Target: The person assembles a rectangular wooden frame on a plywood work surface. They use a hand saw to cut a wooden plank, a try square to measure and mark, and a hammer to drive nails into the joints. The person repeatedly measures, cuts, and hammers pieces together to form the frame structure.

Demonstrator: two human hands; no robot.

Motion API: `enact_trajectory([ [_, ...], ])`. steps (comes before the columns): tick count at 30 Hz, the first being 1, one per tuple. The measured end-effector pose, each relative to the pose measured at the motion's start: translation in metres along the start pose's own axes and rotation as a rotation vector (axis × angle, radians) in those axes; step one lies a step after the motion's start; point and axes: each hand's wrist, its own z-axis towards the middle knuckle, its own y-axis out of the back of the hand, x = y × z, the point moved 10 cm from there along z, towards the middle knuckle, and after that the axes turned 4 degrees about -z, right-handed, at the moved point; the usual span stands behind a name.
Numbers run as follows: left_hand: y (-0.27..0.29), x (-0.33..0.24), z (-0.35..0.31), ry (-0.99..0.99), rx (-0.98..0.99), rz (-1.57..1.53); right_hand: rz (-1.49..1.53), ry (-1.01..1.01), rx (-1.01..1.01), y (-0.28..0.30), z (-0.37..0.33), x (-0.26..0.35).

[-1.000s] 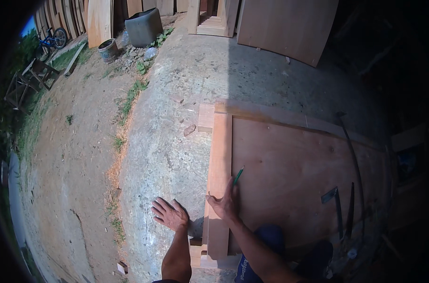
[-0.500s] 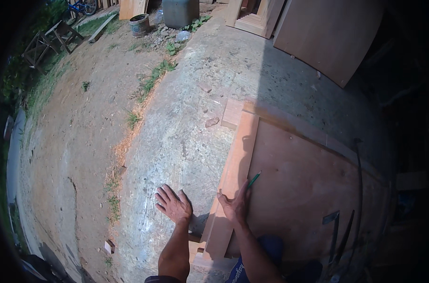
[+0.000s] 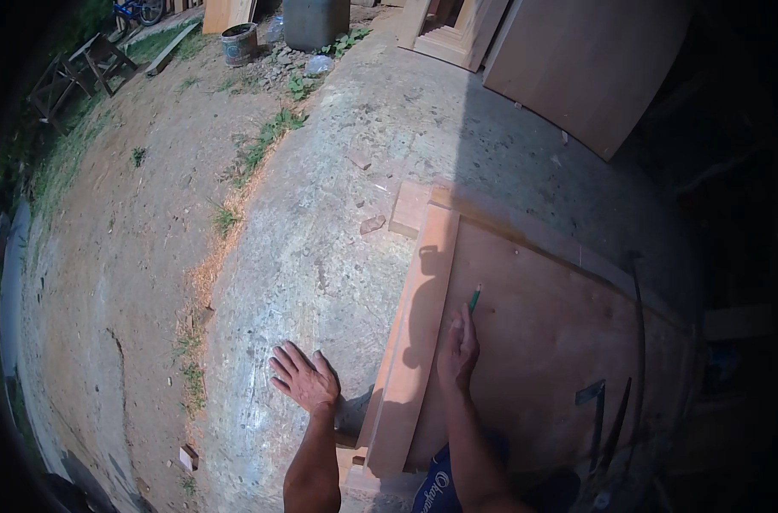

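My left hand (image 3: 306, 379) rests on the concrete slab (image 3: 303, 282) with its fingers spread, left of a wooden door panel. Between the fingers of my right hand (image 3: 459, 350) is a green pencil (image 3: 474, 297), its tip pointing away from me. This hand is over the plywood sheet (image 3: 543, 333), close beside the long wooden rail (image 3: 423, 291) along the panel's left edge. The panel lies flat, its far left corner next to a wood block (image 3: 409, 208). A shadow falls across the rail and plywood.
A try square (image 3: 596, 410) and other long dark tools lie on the panel at right. Wooden frames (image 3: 457, 38) and a board (image 3: 590, 68) stand at the far end. A bucket (image 3: 239, 44) and a grey container (image 3: 316, 24) sit far left, beyond dirt and weeds.
My right hand has come off the rail and moved right onto the plywood, with the pencil now pointing more straight ahead. My left hand stays spread on the concrete. The view has shifted slightly.
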Motion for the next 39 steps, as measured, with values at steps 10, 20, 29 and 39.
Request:
enact_trajectory([
  [10,-0.003,0.002,0.000,-0.012,-0.041,0.060,0.102,0.234,-0.107,0.018,0.133,0.056],
  [20,-0.005,0.001,0.001,0.000,-0.029,0.102,0.090,0.194,-0.057,-0.013,0.188,0.035],
  [29,-0.004,0.000,0.000,0.013,-0.021,0.102,-0.018,0.266,-0.039,-0.023,0.187,0.034],
  [39,-0.002,-0.004,-0.001,-0.007,-0.038,0.123,-0.011,0.267,-0.038,-0.019,0.186,0.036],
])
